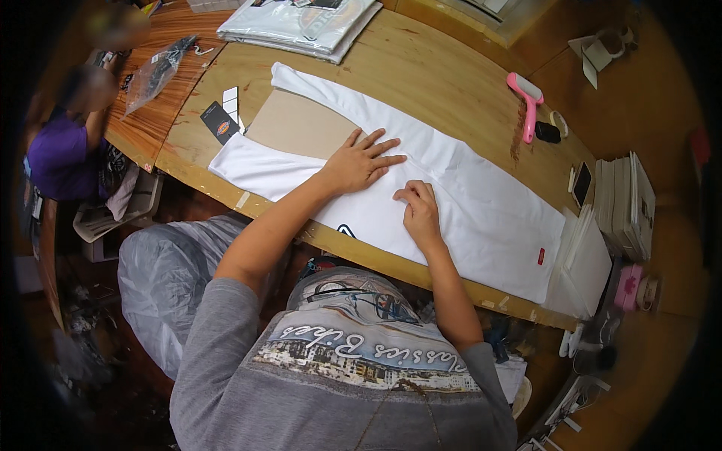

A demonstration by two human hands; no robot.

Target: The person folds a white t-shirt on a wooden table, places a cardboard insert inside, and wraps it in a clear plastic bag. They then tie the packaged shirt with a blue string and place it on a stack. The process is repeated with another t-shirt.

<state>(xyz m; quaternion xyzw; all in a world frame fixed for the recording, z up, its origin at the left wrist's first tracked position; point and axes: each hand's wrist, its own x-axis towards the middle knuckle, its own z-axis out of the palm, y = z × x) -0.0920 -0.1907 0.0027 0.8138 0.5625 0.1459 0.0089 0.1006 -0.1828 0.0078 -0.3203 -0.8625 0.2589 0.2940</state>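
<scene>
A white garment point(489, 218) lies lengthwise across the wooden table, with a small red label near its right end. Inside its left opening shows a beige cardboard sheet point(301, 124). My left hand point(357, 164) rests flat on the white cloth beside the cardboard's edge, fingers spread and holding nothing. Just right of it, my right hand point(423, 214) is over the cloth with its fingers curled in. Whether it pinches anything is hidden. A dark hang tag point(219, 123) and a white sticker strip point(232, 104) lie by the garment's left end.
Clear-bagged garments point(301, 30) are stacked at the table's far side. A pink lint roller point(531, 105), a phone point(581, 184) and stacked cardboard sheets point(624, 203) sit at the right. A person in purple point(62, 161) works at far left. A plastic-covered bundle point(165, 286) stands beside me.
</scene>
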